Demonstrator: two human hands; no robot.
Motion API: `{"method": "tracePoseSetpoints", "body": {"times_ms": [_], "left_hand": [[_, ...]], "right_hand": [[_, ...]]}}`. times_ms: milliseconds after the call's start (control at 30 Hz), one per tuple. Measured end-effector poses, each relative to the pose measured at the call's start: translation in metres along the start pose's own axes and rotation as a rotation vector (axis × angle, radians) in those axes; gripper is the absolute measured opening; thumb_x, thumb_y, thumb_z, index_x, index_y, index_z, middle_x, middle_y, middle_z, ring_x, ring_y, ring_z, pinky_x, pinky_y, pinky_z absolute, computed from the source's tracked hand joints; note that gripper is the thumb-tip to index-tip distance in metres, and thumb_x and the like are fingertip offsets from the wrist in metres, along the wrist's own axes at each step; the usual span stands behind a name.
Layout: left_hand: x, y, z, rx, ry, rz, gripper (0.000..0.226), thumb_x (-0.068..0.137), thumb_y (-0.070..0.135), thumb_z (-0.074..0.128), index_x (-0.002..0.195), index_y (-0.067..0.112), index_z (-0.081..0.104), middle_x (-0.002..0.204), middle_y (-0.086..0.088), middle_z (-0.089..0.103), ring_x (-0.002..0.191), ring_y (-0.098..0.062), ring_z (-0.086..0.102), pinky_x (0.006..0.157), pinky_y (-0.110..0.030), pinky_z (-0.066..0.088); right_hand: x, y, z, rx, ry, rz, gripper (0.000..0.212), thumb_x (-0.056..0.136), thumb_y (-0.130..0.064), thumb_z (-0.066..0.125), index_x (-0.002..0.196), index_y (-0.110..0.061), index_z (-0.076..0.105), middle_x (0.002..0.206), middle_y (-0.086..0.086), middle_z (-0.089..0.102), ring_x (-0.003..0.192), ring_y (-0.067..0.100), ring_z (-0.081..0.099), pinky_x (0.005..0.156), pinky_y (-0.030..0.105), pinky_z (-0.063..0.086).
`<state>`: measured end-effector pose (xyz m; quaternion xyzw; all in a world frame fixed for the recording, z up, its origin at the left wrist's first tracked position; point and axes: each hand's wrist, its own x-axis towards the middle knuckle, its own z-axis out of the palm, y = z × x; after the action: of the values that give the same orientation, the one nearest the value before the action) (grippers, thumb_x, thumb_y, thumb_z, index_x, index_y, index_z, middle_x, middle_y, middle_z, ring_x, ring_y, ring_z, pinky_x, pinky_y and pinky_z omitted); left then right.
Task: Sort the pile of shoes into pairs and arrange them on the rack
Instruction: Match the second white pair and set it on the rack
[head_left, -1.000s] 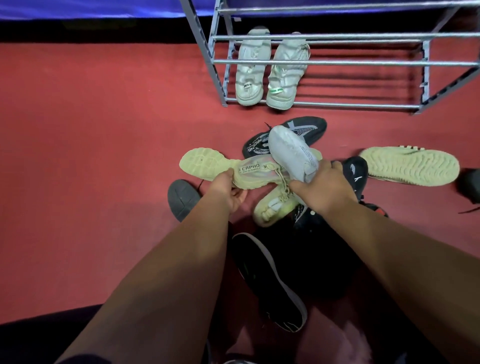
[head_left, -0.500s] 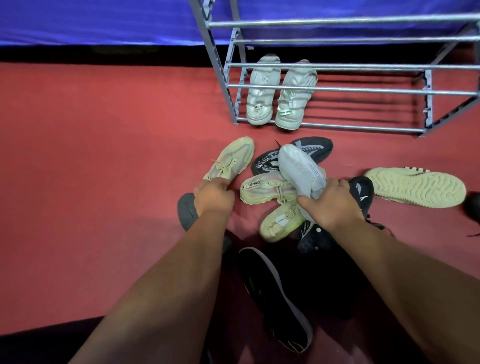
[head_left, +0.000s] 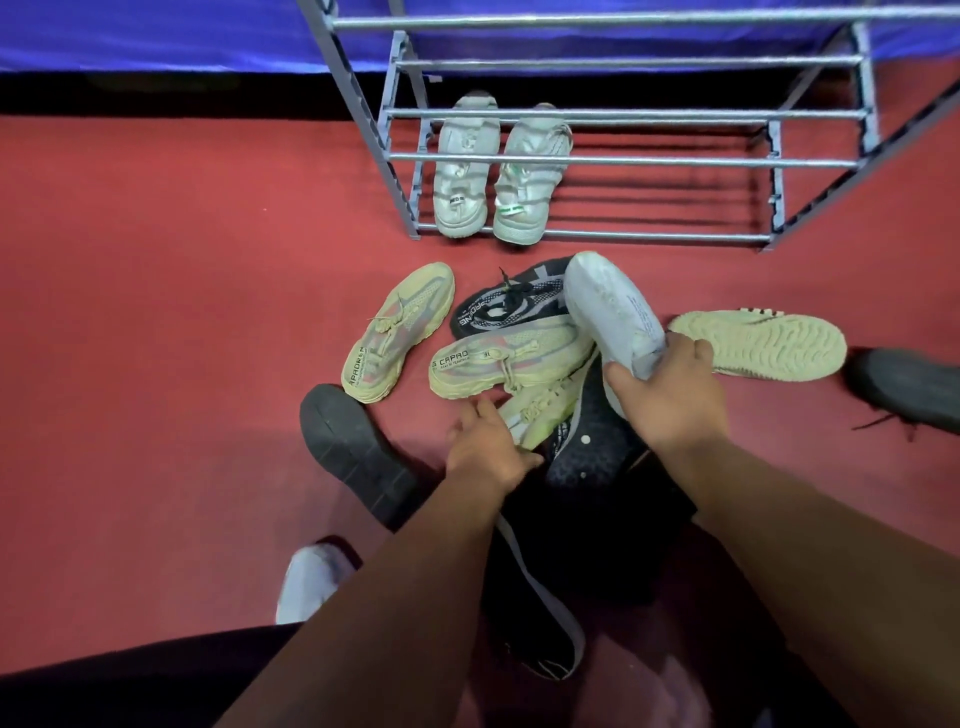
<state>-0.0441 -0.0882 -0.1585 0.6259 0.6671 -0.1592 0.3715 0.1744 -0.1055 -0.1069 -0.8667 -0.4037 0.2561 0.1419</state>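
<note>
My right hand (head_left: 670, 395) grips a pale grey shoe (head_left: 613, 317) by its heel end, toe pointing up over the pile. My left hand (head_left: 485, 447) hovers open, fingers spread, just below a cream sneaker (head_left: 509, 358) lying on the pile. A matching cream sneaker (head_left: 397, 332) lies alone on the floor to the left. A third cream shoe (head_left: 540, 410) sits under my hands. Black shoes (head_left: 509, 304) lie in the pile. A white pair (head_left: 493, 176) stands on the bottom shelf of the grey metal rack (head_left: 597, 236).
A cream shoe lies sole up (head_left: 758, 345) at the right, with a black shoe (head_left: 909, 387) beyond it. A black shoe, sole up (head_left: 353, 447), lies at the left. Red floor (head_left: 156, 312) spreads left. A blue cover (head_left: 156, 36) runs along the back.
My left hand carried a cream sneaker out of the pile, set it down upright on the floor to the left, let go and moved back right toward the pile. My right hand kept the grey shoe.
</note>
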Motion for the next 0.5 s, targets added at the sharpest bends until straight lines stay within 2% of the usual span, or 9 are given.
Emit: {"method": "tracePoseSetpoints", "body": {"times_ms": [67,133,233,300,367,400,500], "left_hand": [[0.004,0.009,0.002,0.101,-0.018,0.008,0.098,0.080,0.039,0.084,0.155,0.014,0.028,0.151,-0.013,0.035,0.133,-0.038,0.045,0.111,-0.044,0.043],[0.009,0.015,-0.004,0.121,-0.016,-0.009,0.081,0.085,0.029,0.078,0.151,0.012,0.035,0.148,-0.016,0.041,0.132,-0.038,0.048,0.109,-0.045,0.046],[0.016,0.029,-0.020,0.048,0.093,-0.008,0.044,0.087,0.023,0.064,0.128,0.009,0.057,0.128,-0.013,0.061,0.119,-0.034,0.060,0.097,-0.045,0.055],[0.015,0.045,-0.030,-0.095,0.239,0.035,0.023,0.087,0.021,0.057,0.108,0.017,0.064,0.105,-0.004,0.069,0.103,-0.028,0.066,0.081,-0.038,0.057],[0.013,0.073,-0.039,-0.235,0.357,0.125,0.008,0.088,0.023,0.054,0.087,0.026,0.061,0.084,0.008,0.067,0.083,-0.020,0.067,0.067,-0.031,0.050],[0.012,0.089,-0.041,-0.285,0.375,0.188,0.008,0.088,0.024,0.054,0.083,0.028,0.059,0.080,0.010,0.065,0.078,-0.016,0.065,0.065,-0.030,0.048],[0.014,0.141,-0.038,-0.238,0.261,0.448,0.010,0.090,0.018,0.058,0.095,0.022,0.066,0.096,0.004,0.066,0.088,-0.016,0.064,0.079,-0.034,0.053]], "right_hand": [[0.000,0.011,-0.004,0.016,0.009,-0.007,0.074,0.082,-0.058,0.066,0.134,-0.009,0.047,0.116,0.001,0.037,0.093,0.029,0.056,0.080,0.037,0.045],[-0.002,0.023,-0.006,-0.015,-0.010,-0.032,0.077,0.083,-0.060,0.065,0.136,-0.008,0.046,0.118,0.004,0.041,0.102,0.032,0.057,0.084,0.037,0.047],[-0.003,0.038,-0.008,-0.065,-0.097,-0.054,0.088,0.083,-0.070,0.064,0.142,-0.008,0.044,0.127,0.009,0.048,0.114,0.030,0.053,0.099,0.044,0.049],[-0.001,0.044,-0.012,0.005,-0.116,-0.043,0.085,0.083,-0.065,0.070,0.141,-0.007,0.047,0.127,0.009,0.050,0.116,0.029,0.053,0.101,0.044,0.049],[0.003,0.048,-0.017,0.088,-0.077,-0.027,0.072,0.083,-0.053,0.075,0.134,-0.006,0.053,0.122,0.008,0.050,0.112,0.029,0.054,0.097,0.044,0.049],[0.005,0.050,-0.021,0.122,-0.051,-0.016,0.066,0.083,-0.048,0.074,0.131,-0.007,0.055,0.119,0.007,0.050,0.109,0.028,0.054,0.095,0.043,0.050],[0.007,0.060,-0.031,0.194,0.010,-0.005,0.052,0.082,-0.043,0.072,0.122,-0.012,0.058,0.113,0.002,0.047,0.102,0.022,0.052,0.086,0.039,0.050]]}}
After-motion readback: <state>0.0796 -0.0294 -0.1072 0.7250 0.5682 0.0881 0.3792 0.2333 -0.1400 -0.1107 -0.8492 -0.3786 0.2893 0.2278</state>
